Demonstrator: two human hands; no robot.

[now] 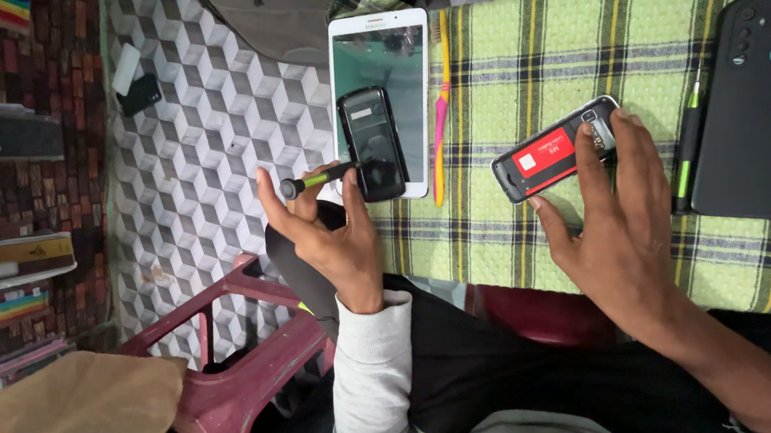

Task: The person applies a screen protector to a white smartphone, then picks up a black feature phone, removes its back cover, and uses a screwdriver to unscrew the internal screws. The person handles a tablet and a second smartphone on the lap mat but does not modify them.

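Screwdriver (pixel 318 180) in left hand (pixel 332 234), phone (pixel 556 148) in right hand (pixel 620 225)

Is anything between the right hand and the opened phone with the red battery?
Nothing visible. The right hand is already on the opened phone, fingers resting over its upper end on the checked cloth. The green pen and the large dark phone lie off to the side.

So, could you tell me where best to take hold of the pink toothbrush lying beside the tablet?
Probably pinch the pink toothbrush mid-handle from above: it lies flat on the checked cloth, with the white tablet close along one side, so the free top suits best.
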